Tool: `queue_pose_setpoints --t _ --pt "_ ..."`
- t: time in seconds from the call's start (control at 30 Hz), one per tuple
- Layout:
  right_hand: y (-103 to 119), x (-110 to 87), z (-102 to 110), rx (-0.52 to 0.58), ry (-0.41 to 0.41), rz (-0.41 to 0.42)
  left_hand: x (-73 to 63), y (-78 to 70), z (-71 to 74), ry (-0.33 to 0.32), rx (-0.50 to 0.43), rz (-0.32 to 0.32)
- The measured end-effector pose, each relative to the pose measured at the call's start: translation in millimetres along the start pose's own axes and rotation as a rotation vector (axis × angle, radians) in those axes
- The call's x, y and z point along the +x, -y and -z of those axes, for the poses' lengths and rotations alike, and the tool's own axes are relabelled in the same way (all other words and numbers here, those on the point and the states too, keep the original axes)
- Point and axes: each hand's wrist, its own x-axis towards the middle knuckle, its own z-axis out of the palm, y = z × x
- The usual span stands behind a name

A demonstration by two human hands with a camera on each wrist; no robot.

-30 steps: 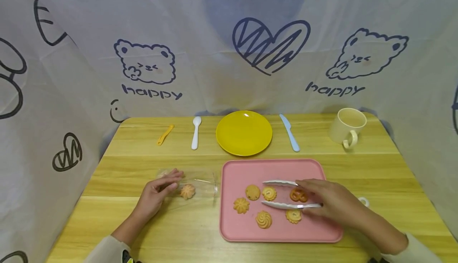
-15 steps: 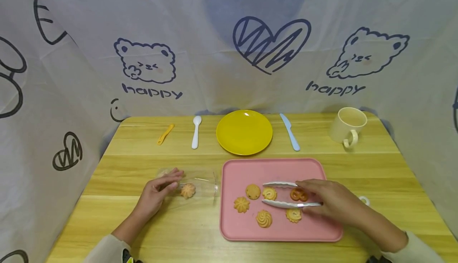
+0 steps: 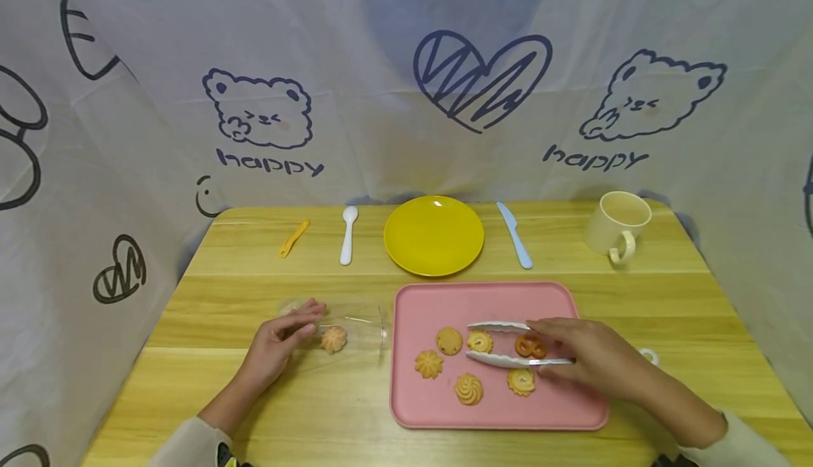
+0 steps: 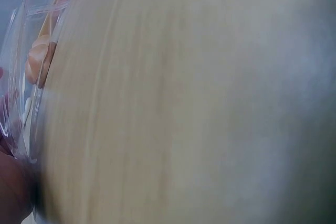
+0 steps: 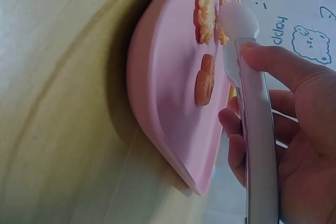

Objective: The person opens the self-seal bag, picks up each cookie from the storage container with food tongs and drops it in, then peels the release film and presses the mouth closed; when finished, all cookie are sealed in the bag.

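Observation:
My right hand (image 3: 600, 358) grips a pair of metal tongs (image 5: 257, 140) with pale tips, held over the pink tray. The tips (image 3: 489, 359) stand on either side of a round cookie (image 3: 480, 342) with a scalloped edge, narrowly apart from each other. Behind it, between the arms, lies a pretzel-shaped cookie (image 3: 530, 346). At the left, my left hand (image 3: 279, 343) holds a clear plastic box (image 3: 358, 326) by its near-left end. A flower-shaped cookie (image 3: 333, 339) sits in the box, with another pale one partly hidden by the fingers.
The pink tray (image 3: 495, 414) also bears several cookies, including a swirl cookie (image 3: 468, 389). Along the back stand a yellow plate (image 3: 434, 236), an orange utensil (image 3: 294, 239), a white spoon (image 3: 346, 238), a blue knife (image 3: 516, 238) and a cream mug (image 3: 612, 223). A printed cloth hangs behind.
The tongs have shifted very slightly to the right, and the lower arm sits a little closer to the scalloped cookie. The left hand and the box have stayed put.

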Motion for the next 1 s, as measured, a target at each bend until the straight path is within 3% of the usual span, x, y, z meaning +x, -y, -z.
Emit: queue_pose_setpoints --t 0.53,1.0 --pt "3.5 24.8 6.7 0.074 0.021 0.008 -0.4 -0.7 0.3 -0.002 0.011 0.008" --pt "25.1 68.2 -2.8 0.105 0.098 0.028 -0.6 -1.7 0.1 0.0 0.006 0.011"
